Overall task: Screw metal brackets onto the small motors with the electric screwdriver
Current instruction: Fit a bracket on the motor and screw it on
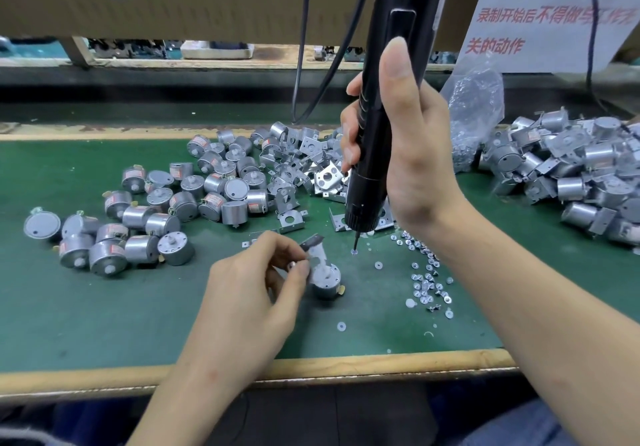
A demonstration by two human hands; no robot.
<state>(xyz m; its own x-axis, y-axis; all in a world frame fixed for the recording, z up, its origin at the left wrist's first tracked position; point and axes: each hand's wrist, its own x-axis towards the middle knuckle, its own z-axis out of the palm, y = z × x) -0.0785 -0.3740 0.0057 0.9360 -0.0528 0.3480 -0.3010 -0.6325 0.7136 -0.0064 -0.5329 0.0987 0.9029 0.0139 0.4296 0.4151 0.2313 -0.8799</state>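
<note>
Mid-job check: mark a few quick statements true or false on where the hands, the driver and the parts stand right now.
1. The right hand grips the electric screwdriver. True.
2. The left hand holds a motor with a bracket on it. True.
3. The screwdriver's bit sits in that bracket. False: its tip points down at the mat, right of the motor.
4. The loose screws lie left of the held motor. False: they lie to its right.
5. Bare motors are piled at the mat's left. True.

Bright, even light from above; soft shadows on the table (86, 324); bracket (313, 243) motion-blurred; frame edges bend
</note>
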